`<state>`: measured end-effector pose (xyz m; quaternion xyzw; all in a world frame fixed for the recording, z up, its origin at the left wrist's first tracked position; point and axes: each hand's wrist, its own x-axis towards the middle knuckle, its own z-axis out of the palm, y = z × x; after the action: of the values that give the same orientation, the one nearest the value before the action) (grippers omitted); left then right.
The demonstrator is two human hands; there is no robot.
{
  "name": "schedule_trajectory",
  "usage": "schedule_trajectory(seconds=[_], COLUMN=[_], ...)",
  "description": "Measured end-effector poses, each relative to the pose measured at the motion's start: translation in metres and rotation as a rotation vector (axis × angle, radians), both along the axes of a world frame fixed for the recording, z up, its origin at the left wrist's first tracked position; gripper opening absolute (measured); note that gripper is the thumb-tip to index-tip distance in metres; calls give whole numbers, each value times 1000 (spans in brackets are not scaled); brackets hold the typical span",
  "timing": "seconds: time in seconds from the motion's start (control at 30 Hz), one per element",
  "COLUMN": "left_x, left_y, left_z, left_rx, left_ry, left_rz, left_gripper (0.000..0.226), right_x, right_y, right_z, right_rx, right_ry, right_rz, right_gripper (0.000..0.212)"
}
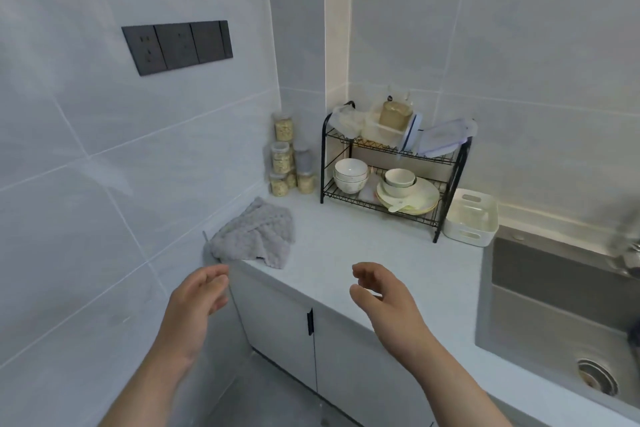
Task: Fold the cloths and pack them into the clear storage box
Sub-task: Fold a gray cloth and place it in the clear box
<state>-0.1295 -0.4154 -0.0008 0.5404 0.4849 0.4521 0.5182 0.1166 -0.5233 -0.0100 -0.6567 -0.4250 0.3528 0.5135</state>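
Observation:
A grey textured cloth (pixel 254 236) lies crumpled on the pale countertop (pixel 349 253), against the left wall near the counter's left end. My left hand (pixel 199 298) hovers just below and in front of the cloth, fingers loosely curled, holding nothing. My right hand (pixel 379 291) floats above the counter's front edge, to the right of the cloth, fingers relaxed and empty. A clear box with a clip lid (pixel 446 137) stands tilted on the top shelf of the black wire rack (pixel 450 184); a clear container (pixel 381 130) sits beside it.
Bowls and plates (pixel 405 192) fill the rack's lower shelf. Stacked jars (pixel 287 159) stand in the corner. A white basket (pixel 472 218) sits right of the rack, a steel sink (pixel 561 315) beyond it. Wall sockets (pixel 176 47) are up on the left.

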Motion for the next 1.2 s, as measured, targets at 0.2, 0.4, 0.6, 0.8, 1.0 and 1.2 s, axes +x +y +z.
schedule_trajectory(seconds=[0.2,0.4,0.6,0.8,1.0,1.2], left_x=[32,20,-7,11,28,56], left_y=[76,148,255,361,403,373], left_z=[-25,-76,-139,-168,-213,-218], left_rx=[-56,-64,-38,151,371,543], left_ry=[65,346,871,1008,1228,1256], left_rz=[22,31,-167,-500,-673,-850], left_gripper=[48,18,37,23,31,38], right_x=[41,38,12,-3,-4,29], right_y=[96,181,273,389,464,434], right_z=[-21,-64,-124,-159,-174,-180], right_rx=[-80,-219,-381,-490,-622,-813], right_ry=[-74,-236,-466,-569,-770,-958], right_rz=[84,217,439,358,426,251], right_gripper=[27,37,44,34,42,62])
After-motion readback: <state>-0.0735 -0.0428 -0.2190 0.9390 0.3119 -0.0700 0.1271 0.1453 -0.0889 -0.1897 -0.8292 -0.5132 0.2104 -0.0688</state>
